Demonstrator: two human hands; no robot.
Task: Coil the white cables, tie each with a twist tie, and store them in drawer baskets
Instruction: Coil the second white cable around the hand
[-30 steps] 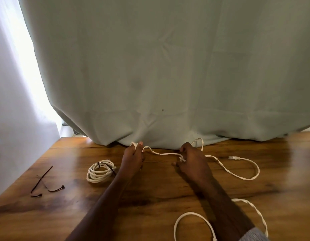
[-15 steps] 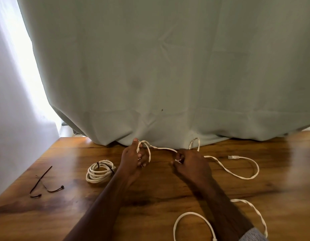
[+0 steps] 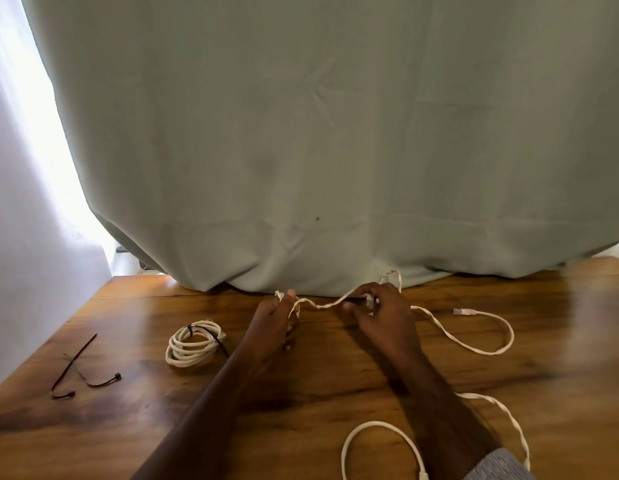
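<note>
A loose white cable (image 3: 471, 346) trails over the wooden table (image 3: 336, 382), with a plug end (image 3: 462, 311) at the right. My left hand (image 3: 271, 325) grips one stretch of it near the curtain's hem. My right hand (image 3: 384, 315) pinches the same cable a short way to the right, and a span of cable sags between the two hands. A loop rises behind my right hand. Left of my left hand lies a coiled white cable (image 3: 193, 346) bound with a dark tie. Two dark twist ties (image 3: 83, 370) lie at the far left.
A pale green curtain (image 3: 318, 150) hangs over the table's far edge. A white wall (image 3: 20, 265) bounds the left side. Another loop of white cable (image 3: 381, 441) lies at the near edge under my right forearm.
My left hand turned and wound the cable around its fingers, then pulled the span taut again. My right hand slid slightly along the cable near the curtain.
</note>
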